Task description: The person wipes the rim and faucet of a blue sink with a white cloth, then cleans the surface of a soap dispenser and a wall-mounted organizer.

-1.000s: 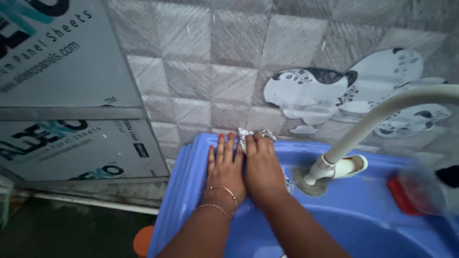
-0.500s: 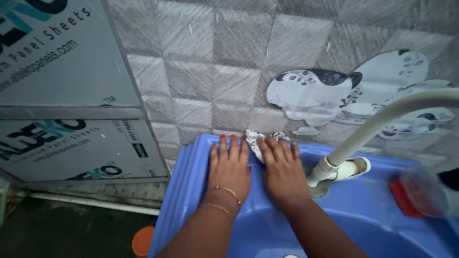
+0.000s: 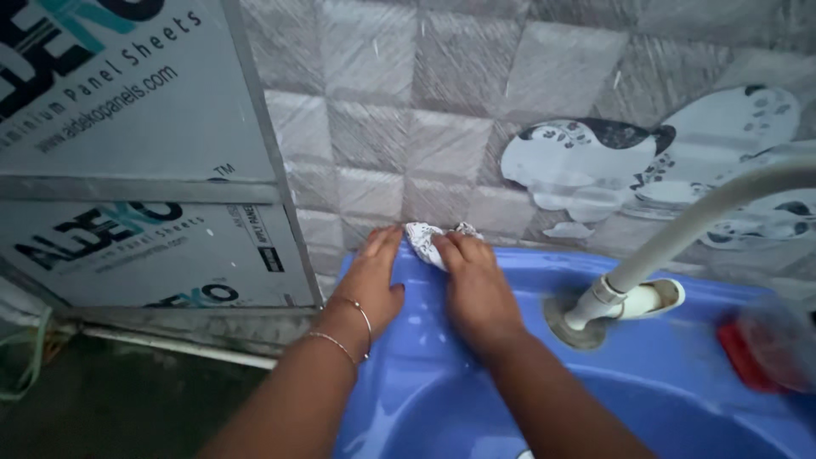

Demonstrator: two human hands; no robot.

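- Head view: the left hand (image 3: pixel 371 280) lies flat and open on the back left corner of the blue sink (image 3: pixel 671 374), fingers stretched toward the wall, with two thin bracelets (image 3: pixel 344 327) on the wrist.
- The right hand (image 3: pixel 478 289) is just beside it, palm down, its fingertips (image 3: pixel 449 244) pressing on a small crumpled cloth (image 3: pixel 427 237) (white with a dark pattern); the fingers are curved over the cloth, but whether they pinch it or only press it down cannot be told.
- The cloth sits on the sink's back rim, right where the rim meets the grey tiled wall (image 3: pixel 442 102), between the two hands' fingertips.
- To the right of the hands, well apart from the cloth, a cream tap (image 3: pixel 629 289) rises from its base on the sink ledge and curves up out of the frame.
- At the far right edge a red thing (image 3: pixel 748 353) rests on the ledge (blurred, so its kind is unclear).
- On the wall above the tap there is a white and black flower-shaped sticker (image 3: pixel 586 157).
- Left of the sink stand grey printed panel sheets (image 3: pixel 127 170), with a pale pipe (image 3: pixel 178 347) running along their foot.
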